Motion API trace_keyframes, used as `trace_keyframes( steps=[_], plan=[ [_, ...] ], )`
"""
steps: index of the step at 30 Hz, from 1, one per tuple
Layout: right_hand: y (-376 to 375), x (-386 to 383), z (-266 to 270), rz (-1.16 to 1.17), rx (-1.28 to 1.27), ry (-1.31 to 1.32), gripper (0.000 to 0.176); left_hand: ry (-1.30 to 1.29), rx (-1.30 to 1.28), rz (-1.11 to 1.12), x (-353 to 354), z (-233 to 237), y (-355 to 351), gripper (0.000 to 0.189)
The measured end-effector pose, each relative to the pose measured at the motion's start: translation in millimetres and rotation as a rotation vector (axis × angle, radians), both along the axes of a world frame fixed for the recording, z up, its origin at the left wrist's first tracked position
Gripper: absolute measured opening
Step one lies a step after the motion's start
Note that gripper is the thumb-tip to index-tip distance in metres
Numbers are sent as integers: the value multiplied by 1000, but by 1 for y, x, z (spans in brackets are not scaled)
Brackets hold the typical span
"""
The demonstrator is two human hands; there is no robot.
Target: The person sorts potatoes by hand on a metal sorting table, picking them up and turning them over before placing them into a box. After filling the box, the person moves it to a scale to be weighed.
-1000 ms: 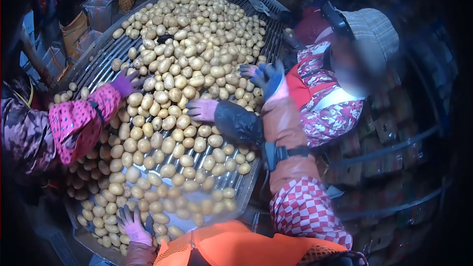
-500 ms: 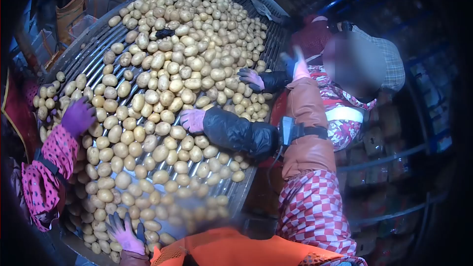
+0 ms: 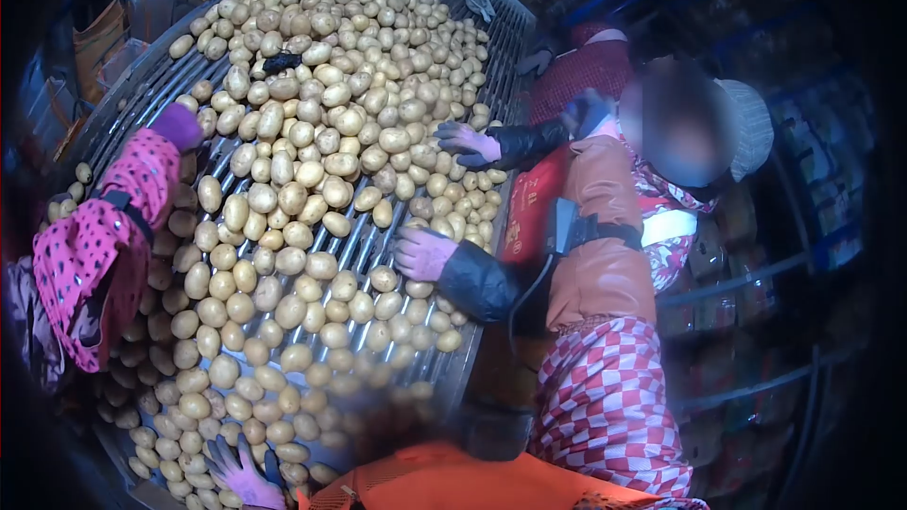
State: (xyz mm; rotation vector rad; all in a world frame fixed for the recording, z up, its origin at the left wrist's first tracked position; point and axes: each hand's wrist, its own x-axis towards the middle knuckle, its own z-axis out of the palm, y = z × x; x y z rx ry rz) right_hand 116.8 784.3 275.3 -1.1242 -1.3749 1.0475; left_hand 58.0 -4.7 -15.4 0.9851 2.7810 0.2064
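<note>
My left hand [image 3: 242, 474], in a pink and dark glove, lies at the bottom left with its fingers spread on the potatoes [image 3: 194, 406]. My right arm, in a checkered sleeve and brown cover, reaches up the right side. At its end my gloved right hand [image 3: 590, 115] is blurred beside a co-worker in a grey cap; its finger shape and anything in it are hidden. Many pale potatoes [image 3: 331, 94] cover a conveyor of metal rollers [image 3: 222, 165]. A black clump [image 3: 282, 62] rests among them.
Two gloved hands in black sleeves [image 3: 477, 283] are on the conveyor's right side. At the left a co-worker's purple glove [image 3: 178, 127] reaches in from a pink dotted sleeve [image 3: 85, 241]. Behind the right side is a maroon knitted garment [image 3: 581, 80]. A red box [image 3: 534, 208] stands beside the conveyor.
The lower black-sleeved hand has drawn back to the right. The purple-gloved hand has moved up. My right hand has shifted slightly right, its fingers no longer pointing up. My left hand stays low.
</note>
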Motion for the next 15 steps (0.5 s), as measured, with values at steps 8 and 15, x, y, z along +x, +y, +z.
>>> trace_keyframes(
  steps=[8,15],
  plan=[
    [-3,16,14,292,-71,83,81,-41,-42,13,2,-1,-1,55],
    [32,16,12,95,-99,240,52,-24,328,-192,-29,36,34,54]
  ],
)
